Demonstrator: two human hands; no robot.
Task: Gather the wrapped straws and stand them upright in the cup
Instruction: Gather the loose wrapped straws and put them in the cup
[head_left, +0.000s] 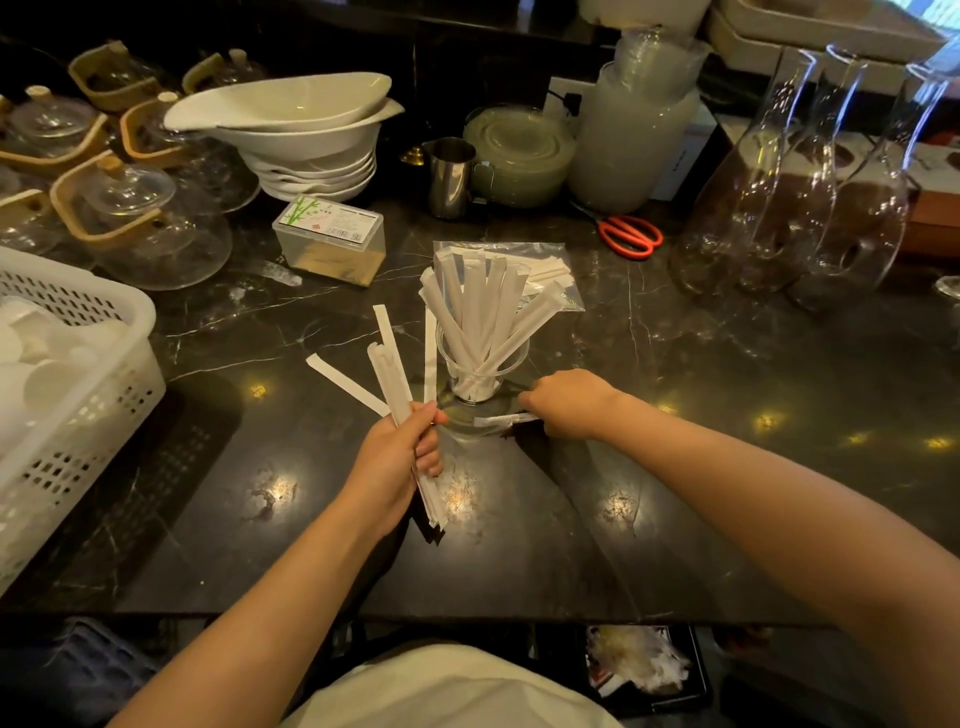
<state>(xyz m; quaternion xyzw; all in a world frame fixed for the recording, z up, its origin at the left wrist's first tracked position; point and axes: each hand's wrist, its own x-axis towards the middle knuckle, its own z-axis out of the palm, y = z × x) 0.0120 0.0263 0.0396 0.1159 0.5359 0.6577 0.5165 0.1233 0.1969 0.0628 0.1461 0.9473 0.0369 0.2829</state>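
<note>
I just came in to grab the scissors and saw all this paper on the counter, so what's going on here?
A person is collecting paper-wrapped straws into a clear plastic cup on the dark marble counter. The cup already holds a fanned bunch of wrapped straws standing upright. The left hand grips another bundle of straws, and the right hand is picking up a loose straw lying on the counter by the cup's base. Your red scissors are behind the cup, to the right.

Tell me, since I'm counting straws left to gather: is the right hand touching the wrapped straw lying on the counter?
Touching. The head view shows the right hand with its fingertips on the end of the wrapped straw lying flat beside the cup.
</note>
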